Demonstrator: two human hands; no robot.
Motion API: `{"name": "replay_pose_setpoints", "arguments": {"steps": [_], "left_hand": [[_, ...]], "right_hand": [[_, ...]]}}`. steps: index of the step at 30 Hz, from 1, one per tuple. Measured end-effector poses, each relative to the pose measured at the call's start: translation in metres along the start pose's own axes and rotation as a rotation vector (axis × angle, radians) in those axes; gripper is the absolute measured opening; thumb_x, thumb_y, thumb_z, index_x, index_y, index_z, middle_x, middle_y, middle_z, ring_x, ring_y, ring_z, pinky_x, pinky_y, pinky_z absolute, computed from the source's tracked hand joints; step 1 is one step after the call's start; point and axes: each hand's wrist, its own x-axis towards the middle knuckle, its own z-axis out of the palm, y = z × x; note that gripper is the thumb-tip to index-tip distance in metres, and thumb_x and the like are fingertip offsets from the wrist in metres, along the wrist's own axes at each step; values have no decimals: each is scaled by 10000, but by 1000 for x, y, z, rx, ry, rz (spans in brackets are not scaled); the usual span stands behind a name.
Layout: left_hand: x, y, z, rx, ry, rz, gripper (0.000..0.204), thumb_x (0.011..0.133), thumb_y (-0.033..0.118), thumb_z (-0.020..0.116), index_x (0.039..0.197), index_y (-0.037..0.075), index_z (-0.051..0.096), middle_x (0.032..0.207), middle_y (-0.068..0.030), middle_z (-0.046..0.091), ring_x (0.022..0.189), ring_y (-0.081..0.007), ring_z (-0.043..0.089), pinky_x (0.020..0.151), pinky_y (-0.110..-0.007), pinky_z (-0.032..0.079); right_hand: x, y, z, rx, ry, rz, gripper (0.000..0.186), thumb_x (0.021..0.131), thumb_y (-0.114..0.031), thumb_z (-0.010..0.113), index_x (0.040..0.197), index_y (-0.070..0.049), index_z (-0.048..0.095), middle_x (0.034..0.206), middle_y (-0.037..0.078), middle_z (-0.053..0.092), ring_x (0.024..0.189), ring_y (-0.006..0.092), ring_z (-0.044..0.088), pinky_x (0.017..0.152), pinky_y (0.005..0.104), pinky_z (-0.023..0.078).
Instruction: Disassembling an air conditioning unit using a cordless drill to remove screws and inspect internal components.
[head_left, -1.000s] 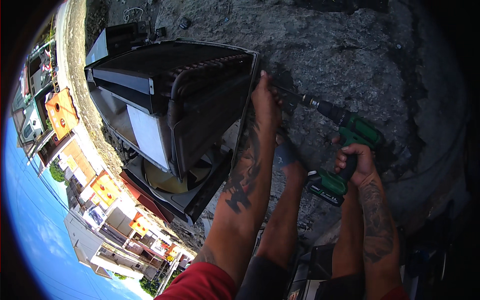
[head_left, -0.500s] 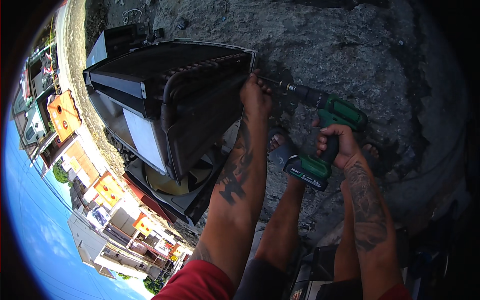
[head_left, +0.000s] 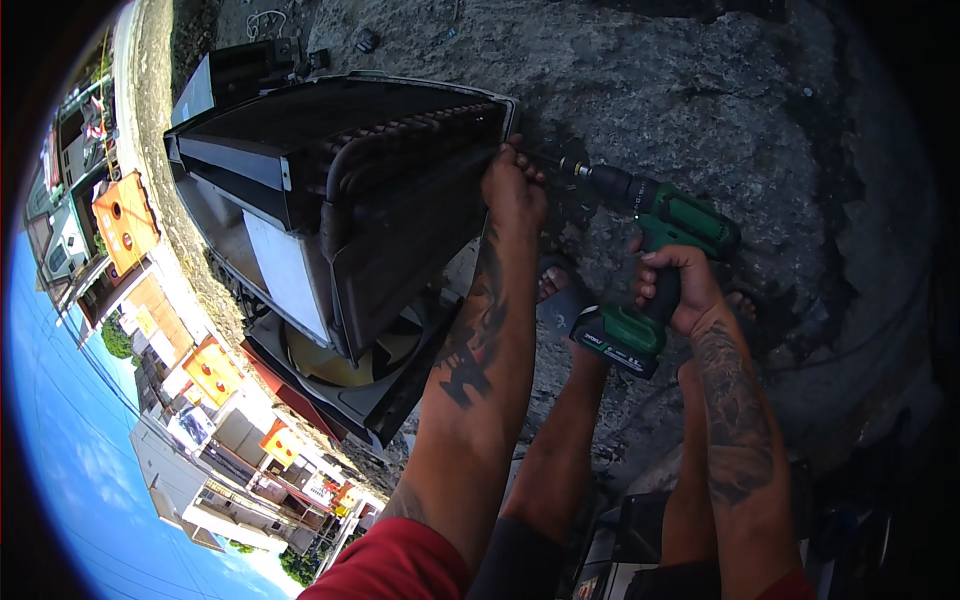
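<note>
Green drill [head_left: 690,222], handle [head_left: 663,295] inside right grip [head_left: 694,285]

Right fingers [head_left: 648,287] grip a green drill [head_left: 688,222] — left fingers [head_left: 527,168] beside a boxy unit [head_left: 410,225].

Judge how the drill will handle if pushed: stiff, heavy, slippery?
The drill is probably stiff, its casing looking hard. It likely feels heavy for its size, given the chunky battery. The right hand, wrapped around the handle, should limit slipping.
</note>
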Motion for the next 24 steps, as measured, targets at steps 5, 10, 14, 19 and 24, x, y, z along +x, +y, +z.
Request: {"name": "replay_pose_setpoints", "arguments": {"steps": [5,10,14,19,24], "left_hand": [[2,-2,0,-31,-15,-1,254,1024,192,392,1101,14,557,709,14,396,601,-102,345,588,-289,333],[0,0,-6,5,-7,24,250,1016,177,398,1106,8,559,709,12,394,605,-102,347,587,-291,332],[-5,-9,-6,-6,-81,0,250,1007,188,414,1098,8,562,702,11,396,609,-101,356,585,-287,331],[-15,-6,-1,58,-132,-36,241,998,210,452,1070,17,578,670,20,390,597,-95,357,579,-279,326],[-17,-3,2,-17,-96,-63,227,984,215,487,1036,20,593,662,23,394,586,-91,360,569,-276,325]], "right_hand": [[3,1,-4,21,-18,10,290,744,-145,564,1019,-54,563,639,1,482,554,122,495,586,309,432],[3,4,-4,3,-34,9,312,744,-146,565,1043,-55,559,642,-1,482,555,119,494,589,307,432],[-6,3,-16,7,-10,-1,341,744,-147,565,1071,-52,555,645,5,483,558,120,495,594,308,433],[-13,11,-26,74,-7,-2,365,743,-150,563,1094,-50,552,650,13,485,563,129,497,602,317,435],[-25,10,-27,40,-17,-23,381,734,-144,556,1103,-47,550,649,17,475,563,141,498,606,325,438]]}}
